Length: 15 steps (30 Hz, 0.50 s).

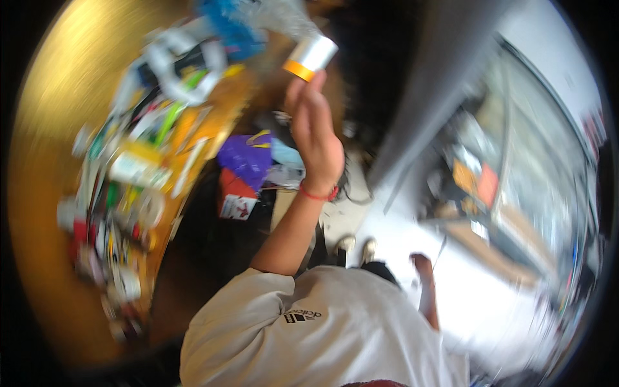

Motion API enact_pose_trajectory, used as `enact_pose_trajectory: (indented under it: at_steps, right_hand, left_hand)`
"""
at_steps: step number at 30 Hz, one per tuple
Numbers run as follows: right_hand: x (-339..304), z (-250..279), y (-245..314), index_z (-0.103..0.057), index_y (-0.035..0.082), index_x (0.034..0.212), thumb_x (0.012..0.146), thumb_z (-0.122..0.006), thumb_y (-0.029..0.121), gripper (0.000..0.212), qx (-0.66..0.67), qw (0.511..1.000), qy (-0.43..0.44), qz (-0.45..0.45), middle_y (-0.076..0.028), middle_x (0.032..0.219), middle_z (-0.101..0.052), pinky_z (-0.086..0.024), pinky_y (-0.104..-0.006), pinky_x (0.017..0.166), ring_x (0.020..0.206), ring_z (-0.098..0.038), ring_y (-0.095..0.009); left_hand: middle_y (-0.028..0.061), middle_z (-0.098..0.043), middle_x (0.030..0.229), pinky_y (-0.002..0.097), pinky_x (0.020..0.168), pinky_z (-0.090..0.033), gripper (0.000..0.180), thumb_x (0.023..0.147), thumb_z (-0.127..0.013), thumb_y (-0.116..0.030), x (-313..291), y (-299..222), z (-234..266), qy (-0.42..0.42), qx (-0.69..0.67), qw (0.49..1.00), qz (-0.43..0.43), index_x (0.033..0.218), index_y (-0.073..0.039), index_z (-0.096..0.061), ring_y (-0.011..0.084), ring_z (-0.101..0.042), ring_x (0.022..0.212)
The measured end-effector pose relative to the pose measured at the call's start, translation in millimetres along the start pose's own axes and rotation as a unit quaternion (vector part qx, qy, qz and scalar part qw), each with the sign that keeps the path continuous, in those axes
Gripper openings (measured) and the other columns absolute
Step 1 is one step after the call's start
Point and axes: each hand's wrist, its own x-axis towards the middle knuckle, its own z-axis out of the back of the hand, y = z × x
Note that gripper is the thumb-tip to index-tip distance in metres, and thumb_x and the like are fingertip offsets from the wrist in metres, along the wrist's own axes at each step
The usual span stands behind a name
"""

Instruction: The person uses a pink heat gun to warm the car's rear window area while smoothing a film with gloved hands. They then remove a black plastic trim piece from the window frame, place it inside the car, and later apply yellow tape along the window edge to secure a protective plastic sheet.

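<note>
L hand raised, fingertips gripping white-and-orange cylinder, clear plastic nr it; R hand low, blurred, can't tell if holding anything. Table on L, cluttered w/ blurred odds & ends incl. white loop. Purple bag + red box beside table edge; grey column & glass-fronted cabinet crowd R side.
</note>
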Motion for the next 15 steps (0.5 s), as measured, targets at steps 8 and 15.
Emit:
enact_pose_trajectory:
  at_steps: [8,15]
  right_hand:
    - [-152.5,71.6,196.2,-0.04,0.007,0.16,0.1,-0.076,0.025,0.072,0.284,0.926,-0.1,0.226,-0.014,0.147,-0.057,-0.055,-0.0408,0.105,0.126,-0.064,-0.025]
    - [-215.6,156.1,110.9,-0.04,0.0,0.158,0.105,-0.066,0.03,0.066,0.502,0.8,-0.205,0.258,-0.015,0.146,-0.058,-0.057,-0.0429,0.104,0.127,-0.063,-0.028]
  left_hand:
    - [0.0148,-0.065,0.132,0.0377,0.105,-0.047,0.041,0.112,-0.051,-0.025,-162.8,-75.9,-117.6,0.454,-0.316,0.831,0.065,0.123,0.006,-0.075,0.0243,-0.059,0.125]
    - [0.012,-0.072,0.123,0.0427,0.106,-0.048,0.02,0.094,-0.077,-0.016,-265.0,-175.0,-203.8,0.598,-0.31,0.707,-0.217,0.102,0.001,-0.078,0.0351,-0.061,0.124]
